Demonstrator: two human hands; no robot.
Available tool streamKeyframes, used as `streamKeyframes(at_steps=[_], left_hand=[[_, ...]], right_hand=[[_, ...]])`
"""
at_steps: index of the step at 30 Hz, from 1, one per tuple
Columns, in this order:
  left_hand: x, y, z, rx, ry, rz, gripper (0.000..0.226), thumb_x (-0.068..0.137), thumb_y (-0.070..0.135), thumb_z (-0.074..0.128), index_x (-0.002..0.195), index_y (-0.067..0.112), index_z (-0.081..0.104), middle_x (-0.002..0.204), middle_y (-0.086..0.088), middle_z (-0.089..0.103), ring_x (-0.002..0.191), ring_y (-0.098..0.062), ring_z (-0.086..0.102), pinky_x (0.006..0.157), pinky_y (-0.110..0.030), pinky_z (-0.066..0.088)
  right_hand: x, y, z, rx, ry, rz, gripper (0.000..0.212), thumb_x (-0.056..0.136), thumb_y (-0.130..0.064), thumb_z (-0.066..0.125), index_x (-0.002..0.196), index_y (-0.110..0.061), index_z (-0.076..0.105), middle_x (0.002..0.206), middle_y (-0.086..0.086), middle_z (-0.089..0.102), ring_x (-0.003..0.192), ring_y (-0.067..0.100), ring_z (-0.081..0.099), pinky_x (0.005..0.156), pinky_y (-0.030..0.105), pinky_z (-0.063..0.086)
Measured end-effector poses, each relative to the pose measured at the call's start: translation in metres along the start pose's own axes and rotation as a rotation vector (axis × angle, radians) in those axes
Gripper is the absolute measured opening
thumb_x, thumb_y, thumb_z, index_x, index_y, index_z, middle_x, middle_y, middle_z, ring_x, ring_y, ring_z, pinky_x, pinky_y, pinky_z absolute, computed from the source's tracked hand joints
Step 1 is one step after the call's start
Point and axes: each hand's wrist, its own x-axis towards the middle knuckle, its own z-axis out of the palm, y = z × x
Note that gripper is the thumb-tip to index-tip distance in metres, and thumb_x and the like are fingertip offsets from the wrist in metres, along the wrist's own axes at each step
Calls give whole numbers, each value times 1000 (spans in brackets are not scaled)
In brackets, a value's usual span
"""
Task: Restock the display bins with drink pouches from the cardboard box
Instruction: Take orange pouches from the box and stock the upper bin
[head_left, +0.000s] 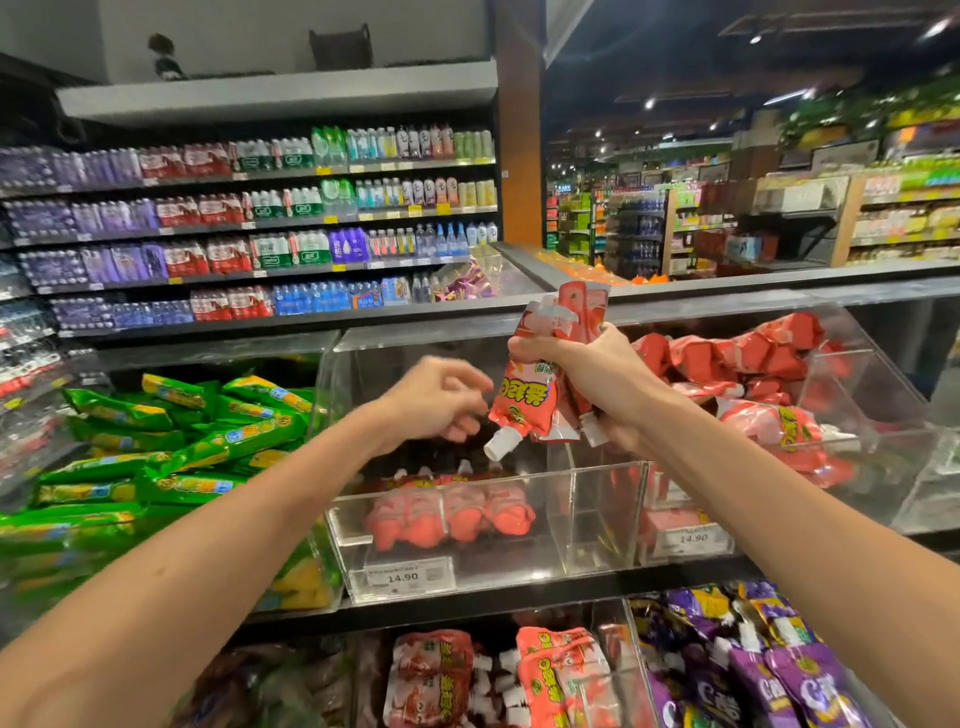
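Right hand (587, 379) grips a bunch of red pouches (524, 402), spouts down, above the middle clear bin (602, 519). Left hand (441, 400) is empty, fingers loosely curled, just beside the bunch.

Suggest: left takes one pouch at a time and lays it flat behind the few front pouches (452, 512).

Cardboard box not in view. Right-hand bin (883, 395) beyond looks fuller.

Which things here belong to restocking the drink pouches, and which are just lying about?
Job: red drink pouches gripped by the right hand; left hand, empty; clear middle bin, holding few pouches.
Lying about: green packets; purple pouches; shelves of bottled water.
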Motion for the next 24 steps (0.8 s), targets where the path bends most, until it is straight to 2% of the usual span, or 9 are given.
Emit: streamKeyframes(at_steps=[3,7,9,12,14,15,19,22,24], left_hand=[[-26,28,-22,-290,153,1,23,104,27,48,108,9,63,87,-11,69,69,-19,69,62,-30,60],[-57,36,-36,-271,9,47,46,87,52,56,114,15,64,86,1,72,77,-14,71,68,-28,57],[-63,32,-36,-217,-14,60,45,80,43,70,117,19,62,89,2,74,80,-12,71,73,-30,58],[-63,18,-44,-173,47,12,46,78,19,82,119,15,62,91,-6,75,80,-16,71,72,-30,58],[-64,13,-49,-77,83,-22,47,74,16,86,117,15,66,89,-13,73,75,-16,68,68,-27,54],[-64,12,-49,-53,80,-27,43,74,16,86,114,14,69,83,-12,72,71,-14,65,64,-24,52],[-60,7,-50,7,69,-48,23,83,13,80,105,13,72,58,11,61,53,0,54,53,-15,43],[-57,1,-53,56,85,-88,22,85,20,78,106,11,73,71,4,68,62,-4,60,55,-17,47],[-54,0,-55,-83,109,-166,25,89,14,73,112,5,67,88,-8,72,71,-12,68,57,-21,55]], right_hand=[[1,-2,15,53,-48,-18,13,80,-17,80,85,-14,68,83,8,77,72,21,74,62,28,58],[6,1,42,79,-109,-30,16,80,-18,80,90,-14,68,84,8,77,72,21,75,57,26,58],[10,7,50,78,-104,-17,23,79,-23,82,94,-10,70,86,11,76,74,23,75,65,33,61],[19,22,65,59,-121,-7,49,69,-34,90,104,-6,70,91,10,76,80,23,75,71,35,61],[24,32,73,22,-106,29,78,53,-49,95,113,-8,67,98,9,75,85,23,75,76,39,61],[27,37,75,31,-117,60,80,51,-51,96,113,-8,68,99,10,75,86,25,75,79,43,61],[29,51,75,161,-204,208,52,67,-32,90,108,-5,72,98,15,76,91,32,74,89,51,57],[29,60,73,296,-245,278,54,67,-22,87,114,-2,69,104,18,74,95,35,72,93,53,54],[32,62,69,365,-258,322,43,74,-11,82,113,1,68,104,20,73,92,34,73,87,50,57]])
